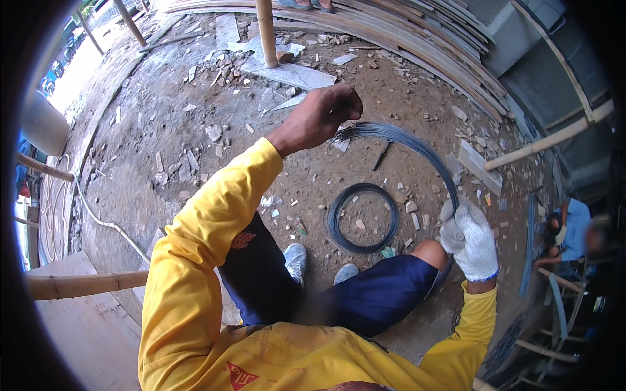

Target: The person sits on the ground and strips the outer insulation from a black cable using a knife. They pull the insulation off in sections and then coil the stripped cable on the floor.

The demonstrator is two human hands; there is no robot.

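My right hand (468,238), in a white knitted glove, is closed around one end of a curved bundle of thin dark wires (417,144), beside my bent knee. The bundle arcs up and to the left, and its loose ends fan out just below my left hand (321,116). That bare hand is raised with the fingers curled in; what they hold, if anything, is hidden. On the ground between my hands and feet lies a round coil of dark wire (334,221). A slim dark tool or rod (382,156) rests beneath the arc of the bundle.
Long wooden planks (404,40) are stacked at the far side. A bamboo post (266,32) stands ahead on a broken slab, and other bamboo poles (548,138) flank me. Rubble covers the dirt. Another person (574,228) is at the right; someone's feet (306,5) show beyond the planks.
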